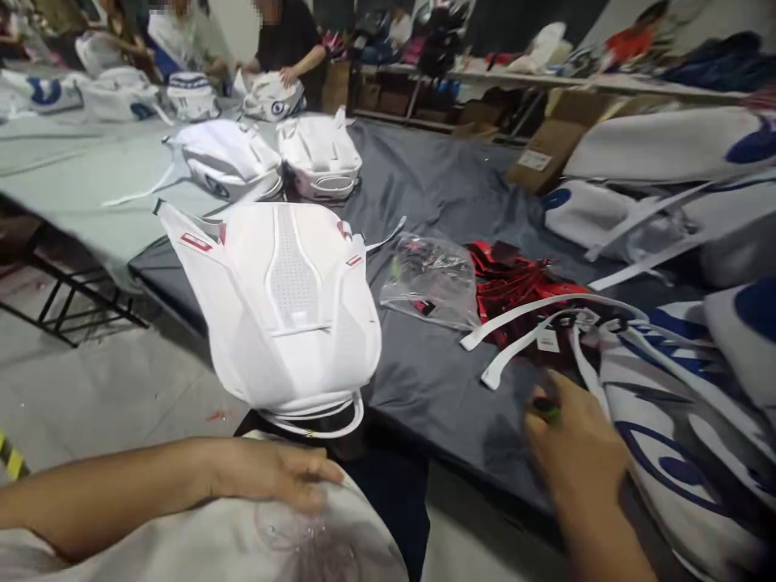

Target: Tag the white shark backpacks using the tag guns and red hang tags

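My left hand (pixel 284 477) lies against the pale shirt (pixel 200 541) at my front, fingers loosely stretched and holding nothing that I can see. Above it a white backpack (pixel 291 307) with red marks on its straps lies on the dark table cover, its near edge at the table's front. Over on the right, my right hand (pixel 573 440), somewhat blurred, is closed around a small dark object (pixel 546 409) with a green part; its kind is unclear. White straps (pixel 503 364) with a paper tag (pixel 548 340) lie just beyond that hand.
A clear plastic bag (pixel 430 279) and a heap of shiny red packets (pixel 515 279) lie mid-table. White-and-blue bags (pixel 667 461) are piled along the right. Two white backpacks (pixel 318 158) stand farther back. A person in black (pixel 291 40) handles another bag. A cardboard box (pixel 551 137) stands behind.
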Motion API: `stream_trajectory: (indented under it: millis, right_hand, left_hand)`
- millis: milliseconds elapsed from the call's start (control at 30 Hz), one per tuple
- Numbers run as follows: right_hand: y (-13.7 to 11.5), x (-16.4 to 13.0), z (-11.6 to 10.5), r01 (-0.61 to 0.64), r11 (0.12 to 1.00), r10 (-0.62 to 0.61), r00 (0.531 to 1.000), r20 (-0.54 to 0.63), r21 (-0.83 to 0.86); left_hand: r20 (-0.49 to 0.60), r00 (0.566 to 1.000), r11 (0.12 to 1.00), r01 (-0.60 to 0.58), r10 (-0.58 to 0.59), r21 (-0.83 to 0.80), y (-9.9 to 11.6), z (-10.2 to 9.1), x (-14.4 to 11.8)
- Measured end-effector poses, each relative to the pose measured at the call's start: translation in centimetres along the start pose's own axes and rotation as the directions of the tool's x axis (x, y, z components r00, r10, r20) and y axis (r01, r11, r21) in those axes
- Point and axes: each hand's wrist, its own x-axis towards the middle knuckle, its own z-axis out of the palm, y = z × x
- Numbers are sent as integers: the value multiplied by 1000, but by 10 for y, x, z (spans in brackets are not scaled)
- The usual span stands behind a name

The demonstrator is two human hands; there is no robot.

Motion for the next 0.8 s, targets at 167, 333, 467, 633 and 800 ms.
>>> stream_trajectory:
  millis: [167,333,467,633,800]
  right_hand:
    - [-143,18,-22,420,879,-440,897,46,225]
    - [-273,6,-24,703,644,-764,575,293,301]
    - [-278,-15,-11,586,805,-554,683,475,97]
    - [-223,-17,-9,197,979,-157,883,443,-46]
    - [-207,6,7,1,999,-22,779,627,34]
  left_hand:
    - [-388,899,971,133,-203,-199,-15,-50,-13]
    - [-532,845,859,305,-45,412,-82,21,42]
    - [-464,885,787,261,37,560,-117,96,47]
    - [-333,937,831,100,107,548,-126,123,25]
    - [-281,911,824,-100,301,558,-98,55,31]
